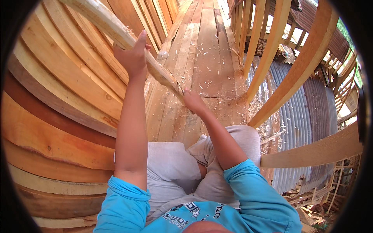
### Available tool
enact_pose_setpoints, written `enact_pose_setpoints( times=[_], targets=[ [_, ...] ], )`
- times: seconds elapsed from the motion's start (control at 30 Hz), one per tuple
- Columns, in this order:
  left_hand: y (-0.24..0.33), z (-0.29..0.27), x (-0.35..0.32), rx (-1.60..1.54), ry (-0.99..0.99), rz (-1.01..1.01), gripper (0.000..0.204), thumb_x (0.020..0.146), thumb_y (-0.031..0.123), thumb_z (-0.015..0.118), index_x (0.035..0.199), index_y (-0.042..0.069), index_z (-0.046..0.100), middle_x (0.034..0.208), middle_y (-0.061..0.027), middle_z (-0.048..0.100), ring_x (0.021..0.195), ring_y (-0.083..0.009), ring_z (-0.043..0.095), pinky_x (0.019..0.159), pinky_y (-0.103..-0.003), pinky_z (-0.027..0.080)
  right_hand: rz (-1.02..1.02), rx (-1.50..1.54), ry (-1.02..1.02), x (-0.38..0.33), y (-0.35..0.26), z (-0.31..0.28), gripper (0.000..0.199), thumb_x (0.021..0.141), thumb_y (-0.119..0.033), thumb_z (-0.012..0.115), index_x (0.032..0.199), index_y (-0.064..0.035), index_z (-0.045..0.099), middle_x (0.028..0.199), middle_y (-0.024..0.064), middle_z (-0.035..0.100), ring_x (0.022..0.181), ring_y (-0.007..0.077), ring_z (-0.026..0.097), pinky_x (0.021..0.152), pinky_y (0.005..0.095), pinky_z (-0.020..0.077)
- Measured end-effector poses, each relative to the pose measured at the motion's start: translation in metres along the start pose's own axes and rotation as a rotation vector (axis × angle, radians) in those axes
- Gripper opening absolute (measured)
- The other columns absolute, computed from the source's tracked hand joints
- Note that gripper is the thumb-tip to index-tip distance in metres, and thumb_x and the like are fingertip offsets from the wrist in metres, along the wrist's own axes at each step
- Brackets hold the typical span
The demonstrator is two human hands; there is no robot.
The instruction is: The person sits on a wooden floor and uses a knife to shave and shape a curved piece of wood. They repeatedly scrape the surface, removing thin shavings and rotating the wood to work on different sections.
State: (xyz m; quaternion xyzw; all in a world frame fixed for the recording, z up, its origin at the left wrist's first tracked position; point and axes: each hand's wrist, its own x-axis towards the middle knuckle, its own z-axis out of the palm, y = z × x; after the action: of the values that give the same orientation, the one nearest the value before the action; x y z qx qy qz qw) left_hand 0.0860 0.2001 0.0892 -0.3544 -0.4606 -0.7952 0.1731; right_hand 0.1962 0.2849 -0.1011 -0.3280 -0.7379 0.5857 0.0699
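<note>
A long pale wooden pole [160,72] slants from the upper left down to the middle, over the plank walkway. My left hand [132,58] is wrapped around it partway along, thumb pointing up. At its lower, tapered end my right hand [194,103] is closed on the wood, fingers partly hidden. A thin dark line runs along the pole just above my right hand; I cannot tell whether it is a crack or an edge. The surface looks roughly shaved near my left hand.
Curved upright planks [66,155] form a wall close on my left. Wood shavings litter the plank floor [211,58]. Slanting timber posts [299,77] stand on the right, with corrugated metal sheets [297,116] below them. My bent legs [167,163] are underneath my arms.
</note>
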Motion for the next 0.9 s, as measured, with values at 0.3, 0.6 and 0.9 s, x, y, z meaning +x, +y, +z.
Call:
enact_pose_setpoints(
  times=[0.3, 0.6, 0.9],
  targets=[
    [-0.015, 0.062, -0.006, 0.100, -0.103, -0.108, 0.028, 0.075, 0.006, 0.069, 0.096, -0.002, 0.051, 0.066, -0.0084, 0.059, 0.056, -0.0168, 0.060, 0.053, -0.030, 0.051, 0.179, 0.088, -0.002, 0.033, 0.083, -0.003, 0.046, 0.101, -0.035, 0.035, 0.084, 0.0031, 0.055, 0.061, 0.0091, 0.049, 0.048, 0.0208, 0.046, 0.044, 0.0403, 0.0373],
    [-0.020, 0.065, 0.006, -0.101, -0.353, -0.202, 0.026, 0.072, 0.011, 0.073, 0.087, 0.001, 0.054, 0.064, -0.0066, 0.058, 0.056, -0.0171, 0.057, 0.057, -0.029, 0.048, -0.085, -0.141, 0.174, 0.051, 0.118, 0.004, 0.050, 0.100, -0.040, 0.035, 0.089, 0.0032, 0.058, 0.072, 0.0168, 0.059, 0.057, 0.0282, 0.055, 0.053, 0.0440, 0.0422],
    [-0.044, 0.025, 0.028, -0.104, -0.275, -0.214, 0.028, 0.070, 0.009, 0.073, 0.088, 0.002, 0.053, 0.067, -0.0071, 0.055, 0.056, -0.0179, 0.056, 0.055, -0.030, 0.048, -0.084, -0.014, 0.182, 0.054, 0.022, 0.013, 0.060, 0.100, -0.042, 0.034, 0.101, 0.0128, 0.059, 0.074, 0.0212, 0.064, 0.054, 0.0313, 0.056, 0.054, 0.0437, 0.0452]
  ],
)
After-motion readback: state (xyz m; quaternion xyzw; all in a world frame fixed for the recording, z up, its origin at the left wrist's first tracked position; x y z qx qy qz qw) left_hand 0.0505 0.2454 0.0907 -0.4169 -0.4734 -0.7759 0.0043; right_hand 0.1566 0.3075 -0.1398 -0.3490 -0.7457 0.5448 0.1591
